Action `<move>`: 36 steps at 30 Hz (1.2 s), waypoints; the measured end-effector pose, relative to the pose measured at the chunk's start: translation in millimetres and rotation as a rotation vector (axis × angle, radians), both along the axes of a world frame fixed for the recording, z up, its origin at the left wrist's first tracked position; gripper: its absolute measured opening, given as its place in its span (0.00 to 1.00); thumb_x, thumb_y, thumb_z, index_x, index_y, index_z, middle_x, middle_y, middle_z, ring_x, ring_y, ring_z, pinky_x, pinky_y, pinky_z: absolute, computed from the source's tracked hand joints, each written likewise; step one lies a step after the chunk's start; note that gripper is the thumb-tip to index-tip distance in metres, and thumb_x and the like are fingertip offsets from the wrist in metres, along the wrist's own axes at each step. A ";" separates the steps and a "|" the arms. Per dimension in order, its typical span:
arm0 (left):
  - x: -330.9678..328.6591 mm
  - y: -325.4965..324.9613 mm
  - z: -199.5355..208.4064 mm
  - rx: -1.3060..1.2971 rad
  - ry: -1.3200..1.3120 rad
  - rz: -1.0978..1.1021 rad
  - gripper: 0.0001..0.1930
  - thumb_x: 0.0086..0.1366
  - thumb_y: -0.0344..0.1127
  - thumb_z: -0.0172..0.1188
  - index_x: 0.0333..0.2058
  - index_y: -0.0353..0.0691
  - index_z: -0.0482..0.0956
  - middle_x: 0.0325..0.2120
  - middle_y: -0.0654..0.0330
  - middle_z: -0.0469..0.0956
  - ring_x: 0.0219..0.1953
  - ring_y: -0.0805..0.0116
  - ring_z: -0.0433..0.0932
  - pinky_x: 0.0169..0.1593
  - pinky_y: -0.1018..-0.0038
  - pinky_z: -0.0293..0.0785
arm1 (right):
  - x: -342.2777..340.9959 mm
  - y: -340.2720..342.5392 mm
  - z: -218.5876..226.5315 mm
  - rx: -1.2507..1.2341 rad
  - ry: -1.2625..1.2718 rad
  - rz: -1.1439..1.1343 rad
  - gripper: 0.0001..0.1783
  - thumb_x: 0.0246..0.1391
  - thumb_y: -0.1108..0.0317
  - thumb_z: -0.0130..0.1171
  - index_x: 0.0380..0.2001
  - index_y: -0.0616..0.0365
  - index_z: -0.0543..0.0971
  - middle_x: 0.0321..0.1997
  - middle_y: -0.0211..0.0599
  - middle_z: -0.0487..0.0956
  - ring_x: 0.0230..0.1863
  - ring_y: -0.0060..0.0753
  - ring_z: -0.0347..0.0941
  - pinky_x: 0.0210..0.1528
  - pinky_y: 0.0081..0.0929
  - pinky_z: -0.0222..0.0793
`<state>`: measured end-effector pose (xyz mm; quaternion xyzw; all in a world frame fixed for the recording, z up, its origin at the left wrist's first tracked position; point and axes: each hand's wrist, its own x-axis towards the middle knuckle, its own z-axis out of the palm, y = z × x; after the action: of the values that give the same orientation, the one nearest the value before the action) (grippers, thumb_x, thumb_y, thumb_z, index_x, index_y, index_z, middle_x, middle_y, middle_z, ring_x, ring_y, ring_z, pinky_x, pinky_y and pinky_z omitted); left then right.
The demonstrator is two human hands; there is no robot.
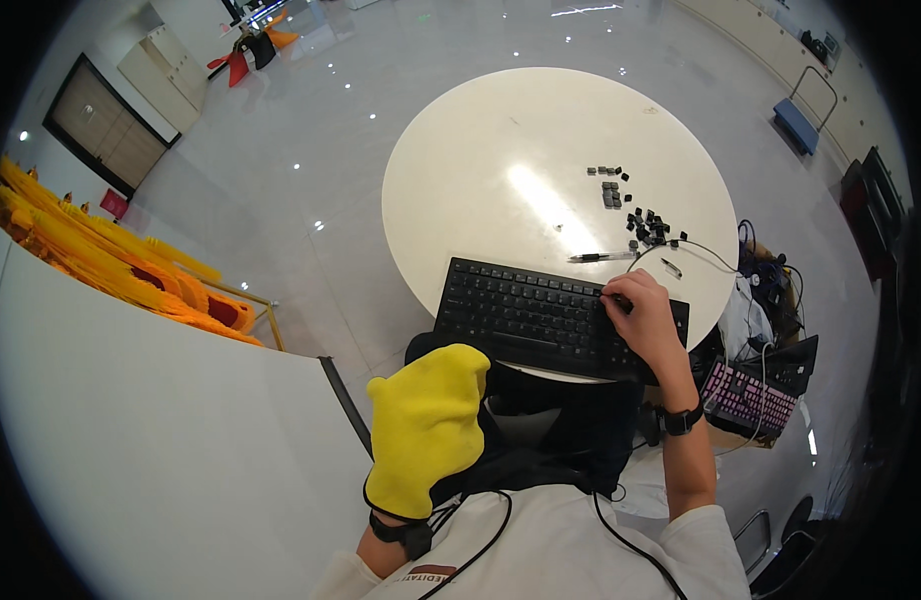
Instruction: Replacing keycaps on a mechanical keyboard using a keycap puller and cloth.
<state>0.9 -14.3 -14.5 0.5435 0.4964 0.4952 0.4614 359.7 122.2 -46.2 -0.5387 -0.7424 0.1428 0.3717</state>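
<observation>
A black keyboard (526,312) lies along the near edge of the round white table, partly over my lap. My right hand (641,308) is on its upper right part, fingers bunched together in a pinch against the keys; whatever is between the fingertips is hidden. My left hand is inside a yellow fleecy mitt (428,425) that rests on my thigh, left of and below the keyboard, so its fingers cannot be seen. Loose black keycaps (649,226) lie beyond the keyboard, some scattered, others in small groups. A pen (599,257) sits between them and the keyboard.
The round table (451,160) also bears a short pen-like piece (672,267) and a thin cable. Right of it, a pink-keyed keyboard (749,400) and tangled cables (776,270) sit low down. A white surface (161,430) is at my left; a blue trolley (798,125) stands far right.
</observation>
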 end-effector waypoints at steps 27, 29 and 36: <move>1.4 3.0 1.7 -0.010 0.050 -0.003 0.25 0.73 0.33 0.68 0.67 0.44 0.80 0.60 0.57 0.87 0.59 0.56 0.88 0.62 0.63 0.83 | 5.6 15.9 -9.9 0.078 -0.282 0.181 0.04 0.57 0.81 0.69 0.36 0.64 0.87 0.40 0.43 0.84 0.49 0.50 0.81 0.54 0.43 0.82; 1.4 4.1 1.4 -0.012 0.050 -0.001 0.25 0.73 0.33 0.68 0.67 0.44 0.80 0.60 0.57 0.87 0.59 0.56 0.88 0.62 0.63 0.83 | 3.2 16.6 -10.2 0.071 -0.328 0.175 0.04 0.56 0.82 0.67 0.35 0.64 0.87 0.38 0.43 0.83 0.49 0.51 0.80 0.53 0.44 0.81; 2.6 5.8 0.1 -0.016 0.052 -0.004 0.25 0.72 0.33 0.69 0.66 0.45 0.81 0.60 0.57 0.87 0.59 0.56 0.88 0.61 0.63 0.83 | -6.0 14.7 -11.5 0.032 -0.338 0.109 0.05 0.54 0.82 0.66 0.34 0.64 0.86 0.38 0.44 0.82 0.48 0.53 0.80 0.54 0.46 0.81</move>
<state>3.5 -8.6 -14.4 0.5535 0.5113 0.4758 0.4536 353.7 136.9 -57.8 -0.5081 -0.8245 0.0583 0.2420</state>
